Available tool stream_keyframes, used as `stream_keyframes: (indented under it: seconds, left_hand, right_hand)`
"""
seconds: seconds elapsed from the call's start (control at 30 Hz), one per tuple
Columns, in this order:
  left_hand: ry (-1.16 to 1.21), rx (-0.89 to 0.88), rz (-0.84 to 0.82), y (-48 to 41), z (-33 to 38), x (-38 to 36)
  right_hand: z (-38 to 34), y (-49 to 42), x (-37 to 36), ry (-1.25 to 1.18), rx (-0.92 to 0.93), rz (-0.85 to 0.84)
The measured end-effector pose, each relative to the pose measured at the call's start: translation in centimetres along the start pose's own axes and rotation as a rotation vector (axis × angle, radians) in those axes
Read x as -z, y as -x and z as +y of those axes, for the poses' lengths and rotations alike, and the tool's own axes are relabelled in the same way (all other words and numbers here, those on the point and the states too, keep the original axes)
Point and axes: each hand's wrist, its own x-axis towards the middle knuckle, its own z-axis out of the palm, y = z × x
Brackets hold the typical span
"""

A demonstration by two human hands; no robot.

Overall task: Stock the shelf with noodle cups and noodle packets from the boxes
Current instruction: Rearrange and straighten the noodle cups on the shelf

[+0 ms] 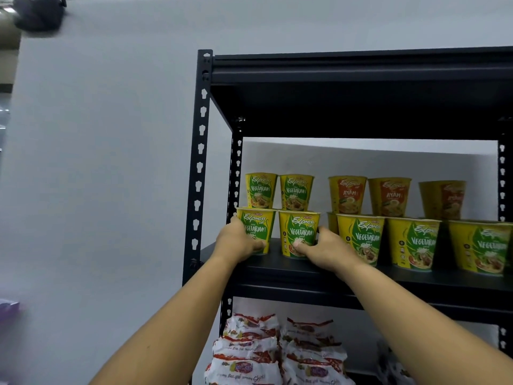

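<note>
Two yellow-green vegetarian noodle cups stand side by side at the left end of the black shelf board (277, 266). My left hand (236, 241) grips the left cup (256, 226) from its left side. My right hand (326, 247) wraps the right cup (298, 232) low on its right side. Both cups rest upright on the board. Two more vegetarian cups (277, 190) sit stacked on top of cups behind them. Further right stand three vegetarian cups (410, 243) in front and orange ayam cups (369, 195) stacked behind.
The black metal rack's left post (198, 168) stands just left of my left hand, and an upper shelf (361, 70) hangs overhead. White-and-red noodle packets (277, 351) are piled on the shelf below. A grey wall lies to the left.
</note>
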Motion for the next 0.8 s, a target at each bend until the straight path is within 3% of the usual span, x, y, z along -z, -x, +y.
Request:
stream_keyframes:
  seconds: [0.3,0.53,0.8]
  left_hand:
    - [-0.305,-0.067,0.056,1.4,0.0,0.9]
    - [-0.306,-0.176,-0.030,5.0,2.0,-0.9]
    - [-0.347,-0.298,-0.164,8.7,7.3,-6.0]
  right_hand:
    - [0.0,1.2,0.1,0.299,0.057,0.154]
    - [1.7,4.6,4.3,0.365,0.137,-0.061]
    - [6.8,8.9,10.5,0.396,0.097,-0.076]
